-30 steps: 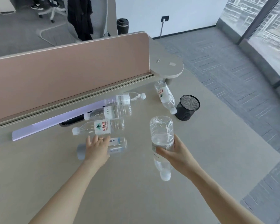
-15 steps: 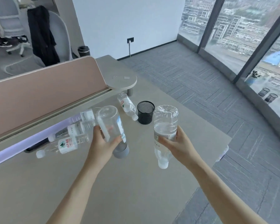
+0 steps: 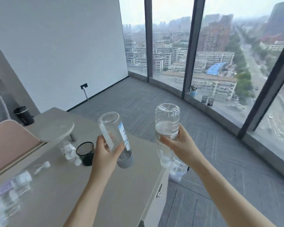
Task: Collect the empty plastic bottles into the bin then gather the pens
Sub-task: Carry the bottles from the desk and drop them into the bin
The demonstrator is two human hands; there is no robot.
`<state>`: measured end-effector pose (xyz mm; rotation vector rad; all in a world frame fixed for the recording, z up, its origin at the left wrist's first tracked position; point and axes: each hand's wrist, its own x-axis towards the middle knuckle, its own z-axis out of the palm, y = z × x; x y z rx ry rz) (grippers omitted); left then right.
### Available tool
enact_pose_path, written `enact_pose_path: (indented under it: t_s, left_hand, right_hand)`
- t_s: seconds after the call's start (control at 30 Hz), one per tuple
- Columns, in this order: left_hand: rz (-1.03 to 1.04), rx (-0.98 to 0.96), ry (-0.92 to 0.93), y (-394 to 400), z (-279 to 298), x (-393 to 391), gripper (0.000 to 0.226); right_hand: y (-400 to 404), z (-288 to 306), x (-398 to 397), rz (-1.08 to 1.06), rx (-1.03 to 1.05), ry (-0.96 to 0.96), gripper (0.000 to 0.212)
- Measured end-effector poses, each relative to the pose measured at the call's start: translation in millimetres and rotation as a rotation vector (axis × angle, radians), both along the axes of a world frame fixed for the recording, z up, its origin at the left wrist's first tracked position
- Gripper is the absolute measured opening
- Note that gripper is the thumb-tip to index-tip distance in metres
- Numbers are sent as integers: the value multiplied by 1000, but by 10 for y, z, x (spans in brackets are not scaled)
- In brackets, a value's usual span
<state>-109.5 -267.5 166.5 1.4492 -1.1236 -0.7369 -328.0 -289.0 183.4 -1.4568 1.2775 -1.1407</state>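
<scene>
Hands clasp clear bottles upside down: left hand [image 3: 105, 153] the grey-capped bottle [image 3: 115, 138], right hand [image 3: 182, 145] the white-capped bottle [image 3: 166, 133]

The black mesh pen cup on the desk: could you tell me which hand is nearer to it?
Left. The left hand is just right of the mesh pen cup; the right hand is farther right, past the desk edge.
</scene>
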Motion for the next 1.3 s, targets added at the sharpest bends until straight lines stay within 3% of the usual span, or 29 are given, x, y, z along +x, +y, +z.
enact_pose_path:
  t_s: [0.47, 0.57, 0.83, 1.3]
  left_hand:
    - [-174, -39, 31, -586, -54, -1627, 41]
    - [-195, -18, 14, -739, -92, -1785, 49]
    - [-273, 42, -21, -1460, -351, -2217, 37]
    - [-334, 146, -61, -3364, -497, -2518, 43]
  right_hand:
    - [-249, 81, -1951, -211, -49, 21, 55]
    - [-357, 1, -2129, -242, -33, 32, 54]
    - [-802, -451, -2488, -321, 84, 72, 55]
    - [-2495, -688, -2747, -382, 192, 55, 45]
